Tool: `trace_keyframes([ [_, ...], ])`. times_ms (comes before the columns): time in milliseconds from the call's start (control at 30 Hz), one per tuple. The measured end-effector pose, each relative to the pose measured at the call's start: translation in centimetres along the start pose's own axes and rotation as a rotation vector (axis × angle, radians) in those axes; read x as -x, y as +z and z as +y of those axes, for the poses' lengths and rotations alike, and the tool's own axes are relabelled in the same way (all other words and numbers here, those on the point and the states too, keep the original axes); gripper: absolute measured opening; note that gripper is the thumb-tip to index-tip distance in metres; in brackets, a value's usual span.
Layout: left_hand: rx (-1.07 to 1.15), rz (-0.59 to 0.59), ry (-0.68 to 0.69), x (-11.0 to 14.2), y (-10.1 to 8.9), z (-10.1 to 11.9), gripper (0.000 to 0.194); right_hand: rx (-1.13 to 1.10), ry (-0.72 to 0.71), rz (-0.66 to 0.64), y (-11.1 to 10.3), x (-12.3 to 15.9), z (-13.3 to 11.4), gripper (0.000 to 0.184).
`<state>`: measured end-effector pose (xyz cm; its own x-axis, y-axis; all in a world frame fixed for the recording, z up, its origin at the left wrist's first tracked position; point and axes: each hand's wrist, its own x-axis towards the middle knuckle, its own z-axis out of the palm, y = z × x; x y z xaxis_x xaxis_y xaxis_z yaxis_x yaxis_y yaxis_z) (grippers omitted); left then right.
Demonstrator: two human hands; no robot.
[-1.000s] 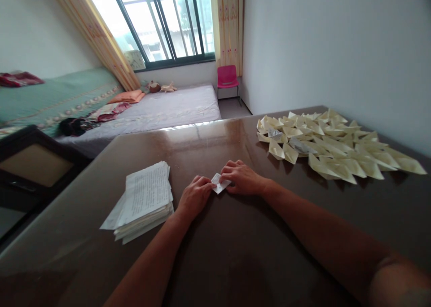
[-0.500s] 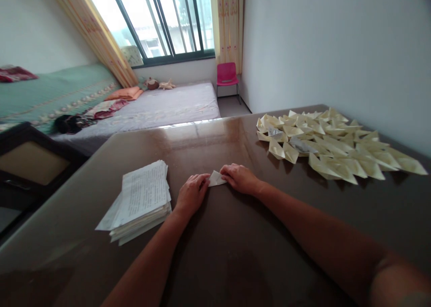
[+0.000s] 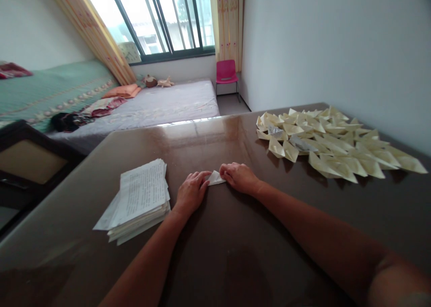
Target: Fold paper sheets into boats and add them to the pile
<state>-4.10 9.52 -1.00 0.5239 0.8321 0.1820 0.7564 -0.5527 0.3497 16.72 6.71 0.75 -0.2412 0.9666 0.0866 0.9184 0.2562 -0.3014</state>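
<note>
A small white piece of folded paper (image 3: 215,179) lies on the brown table between my hands, its top coming to a point and its lower edge straight. My left hand (image 3: 193,189) pinches its left end. At the other end, my right hand (image 3: 239,177) has its fingers curled closed on the paper. Both fingertips hide the paper's ends. Left of my left hand is a stack of printed sheets (image 3: 143,190), unevenly piled.
Many folded paper boats (image 3: 336,141) cover the table's far right, mostly cream with a couple of grey ones. The glossy table (image 3: 215,262) borders a white wall on the right. Beyond it are a bed (image 3: 182,98), a pink chair (image 3: 226,72) and, at left, a dark cabinet (image 3: 30,168).
The paper has gone from a diamond shape to a lower shape with a straight bottom edge and a raised point. My hands have shifted slightly, still at its two ends.
</note>
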Motion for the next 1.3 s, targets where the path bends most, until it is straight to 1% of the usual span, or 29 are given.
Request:
trace_keyframes([
  [200, -0.096, -0.047, -0.013, 0.3, -0.4, 0.8, 0.034, 0.054, -0.024, -0.032, 0.0, 0.1, -0.1, 0.018],
  [300, -0.135, -0.051, -0.022, 0.4, -0.5, 1.2, 0.037, 0.059, -0.036, -0.03, 0.0, 0.1, 0.1, 0.019],
  [433, -0.195, -0.07, 0.025, 0.7, -0.6, 1.3, 0.04, 0.093, -0.137, -0.048, -0.4, 0.3, 0.0, 0.026],
  [567, -0.264, -0.1, 0.061, 1.0, -0.9, 1.4, 0.039, 0.206, -0.246, -0.095, -1.0, 0.7, -0.7, 0.029],
  [633, -0.289, -0.108, 0.078, 1.1, -1.1, 1.5, 0.038, 0.261, -0.267, -0.102, -1.2, 1.1, -1.2, 0.032],
  [800, -0.337, -0.113, 0.108, 1.6, -1.7, 1.9, 0.035, 0.334, -0.209, -0.115, -1.2, 2.1, -2.8, 0.035],
  [1000, -0.355, -0.132, 0.081, 2.0, -2.1, 2.4, 0.034, 0.365, -0.113, -0.21, -1.7, 2.5, -3.8, 0.031],
  [1300, -0.395, -0.149, 0.058, 2.1, -2.0, 3.4, 0.03, 0.42, -0.09, -0.248, -1.2, 2.7, -4.6, 0.023],
])
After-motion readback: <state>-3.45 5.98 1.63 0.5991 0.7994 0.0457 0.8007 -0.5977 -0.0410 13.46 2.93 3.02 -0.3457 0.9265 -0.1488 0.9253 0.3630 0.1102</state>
